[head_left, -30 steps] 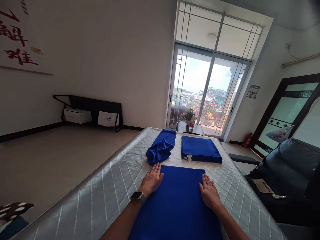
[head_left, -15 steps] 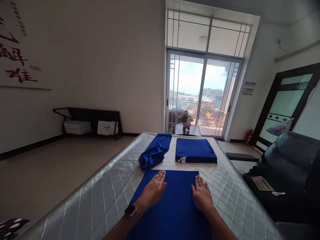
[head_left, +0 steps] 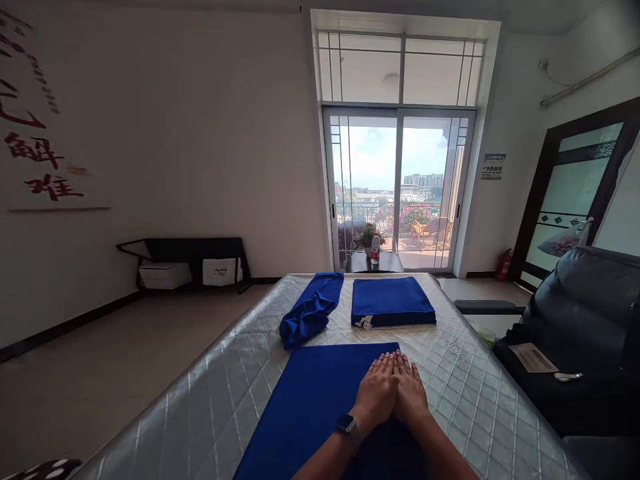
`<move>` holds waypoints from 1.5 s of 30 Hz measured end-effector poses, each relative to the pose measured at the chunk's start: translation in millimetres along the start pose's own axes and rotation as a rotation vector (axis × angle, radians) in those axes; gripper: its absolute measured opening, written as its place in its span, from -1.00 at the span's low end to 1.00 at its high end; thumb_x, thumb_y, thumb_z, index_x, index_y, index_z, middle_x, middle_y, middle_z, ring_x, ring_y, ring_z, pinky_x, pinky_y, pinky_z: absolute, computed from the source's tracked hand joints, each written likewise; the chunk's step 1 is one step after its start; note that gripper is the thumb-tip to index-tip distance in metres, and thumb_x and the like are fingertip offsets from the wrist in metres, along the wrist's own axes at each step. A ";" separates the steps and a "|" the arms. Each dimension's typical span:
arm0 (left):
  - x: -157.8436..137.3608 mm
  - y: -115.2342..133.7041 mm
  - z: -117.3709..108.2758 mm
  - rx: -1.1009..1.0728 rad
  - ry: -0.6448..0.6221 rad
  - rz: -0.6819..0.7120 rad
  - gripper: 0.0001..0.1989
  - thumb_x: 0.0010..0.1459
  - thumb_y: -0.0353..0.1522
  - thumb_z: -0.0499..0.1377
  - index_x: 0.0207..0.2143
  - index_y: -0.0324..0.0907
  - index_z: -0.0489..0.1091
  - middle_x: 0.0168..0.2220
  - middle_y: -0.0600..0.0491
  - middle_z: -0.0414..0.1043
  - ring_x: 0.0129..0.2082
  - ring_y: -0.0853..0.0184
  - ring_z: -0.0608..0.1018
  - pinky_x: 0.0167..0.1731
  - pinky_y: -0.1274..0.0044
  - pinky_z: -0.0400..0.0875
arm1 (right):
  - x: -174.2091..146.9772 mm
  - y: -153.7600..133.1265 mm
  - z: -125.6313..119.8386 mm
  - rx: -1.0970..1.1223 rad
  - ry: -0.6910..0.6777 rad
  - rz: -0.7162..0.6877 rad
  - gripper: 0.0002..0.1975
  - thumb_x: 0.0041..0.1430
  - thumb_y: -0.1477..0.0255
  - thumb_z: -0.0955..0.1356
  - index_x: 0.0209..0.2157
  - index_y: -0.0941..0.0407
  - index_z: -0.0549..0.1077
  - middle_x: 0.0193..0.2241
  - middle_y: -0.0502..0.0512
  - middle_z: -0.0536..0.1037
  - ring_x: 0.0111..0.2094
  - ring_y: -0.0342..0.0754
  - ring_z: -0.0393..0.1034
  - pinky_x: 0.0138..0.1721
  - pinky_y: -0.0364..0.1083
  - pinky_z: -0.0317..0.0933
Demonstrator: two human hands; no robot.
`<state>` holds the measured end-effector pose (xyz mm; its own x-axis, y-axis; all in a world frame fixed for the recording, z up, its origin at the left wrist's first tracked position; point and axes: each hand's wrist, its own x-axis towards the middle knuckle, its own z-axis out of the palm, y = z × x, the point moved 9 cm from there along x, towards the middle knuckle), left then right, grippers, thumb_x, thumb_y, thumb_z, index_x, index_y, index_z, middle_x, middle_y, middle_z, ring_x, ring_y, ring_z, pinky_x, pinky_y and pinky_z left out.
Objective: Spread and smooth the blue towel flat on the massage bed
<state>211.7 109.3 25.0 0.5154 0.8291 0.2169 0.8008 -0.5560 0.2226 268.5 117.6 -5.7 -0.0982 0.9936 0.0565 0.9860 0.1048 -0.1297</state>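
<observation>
A blue cloth [head_left: 320, 393] lies spread flat on the silver quilted table cover [head_left: 215, 380] in front of me. My left hand [head_left: 377, 387] rests palm down on its right part, fingers stretched out, with a dark watch [head_left: 346, 423] on the wrist. Right beside it, my right hand [head_left: 410, 390] lies flat at the cloth's right edge, the two hands touching. Beyond the cloth sits a neat stack of folded blue cloths [head_left: 393, 299] with a white label at its near corner. To the left of the stack is a crumpled blue cloth [head_left: 313, 310].
On the right stands a black leather armchair [head_left: 585, 320] with a brown card [head_left: 533, 358] on its seat. A small dark table [head_left: 360, 263] with a plant and a bottle [head_left: 375, 250] is beyond the far edge, before glass sliding doors. A black bench [head_left: 170, 250] stands by the left wall.
My left hand has slid right across the spread cloth to meet my right hand. The right hand stays near the cloth's right edge. The view has tilted slightly.
</observation>
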 end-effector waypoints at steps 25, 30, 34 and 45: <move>-14.5 -19.3 -6.9 -0.007 -0.032 -0.147 -0.34 0.38 -0.15 -0.34 0.36 -0.35 0.00 0.40 -0.10 -0.08 0.40 0.23 -0.06 0.37 0.27 -0.09 | -1.6 -0.1 -5.8 -0.005 -0.020 0.052 -0.39 0.35 0.37 -0.04 0.38 0.25 -0.14 0.41 0.11 -0.24 0.41 0.00 -0.37 0.35 0.08 -0.41; -17.6 -21.1 -11.2 0.032 -0.025 -0.139 -0.36 0.39 -0.15 -0.33 0.35 -0.33 0.02 0.38 -0.12 -0.02 0.39 0.21 -0.02 0.35 0.24 -0.04 | -2.5 -0.2 -8.5 0.010 -0.015 0.055 -0.38 0.35 0.37 -0.03 0.38 0.28 -0.14 0.40 0.15 -0.20 0.41 0.00 -0.36 0.35 0.07 -0.40; -19.5 -26.5 -10.5 0.033 -0.035 -0.162 -0.33 0.39 -0.09 -0.32 0.36 -0.31 0.01 0.39 -0.12 -0.04 0.40 0.19 -0.02 0.35 0.24 -0.04 | -3.9 -1.0 -11.6 0.011 -0.017 0.059 -0.38 0.35 0.36 -0.03 0.38 0.29 -0.10 0.40 0.16 -0.16 0.41 0.01 -0.33 0.35 0.07 -0.39; -32.8 -43.4 -17.6 0.022 -0.074 -0.239 -0.26 0.37 -0.05 -0.39 0.37 -0.34 -0.03 0.41 -0.09 -0.11 0.40 0.21 -0.07 0.37 0.27 -0.10 | -2.9 -0.4 -11.8 0.032 -0.017 0.071 -0.35 0.35 0.26 -0.05 0.37 0.29 -0.11 0.40 0.16 -0.13 0.40 0.01 -0.30 0.35 0.07 -0.40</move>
<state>154.7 105.2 25.0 0.3310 0.9393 0.0905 0.9085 -0.3432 0.2383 270.0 114.2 5.9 -0.0311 0.9991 0.0291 0.9858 0.0354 -0.1643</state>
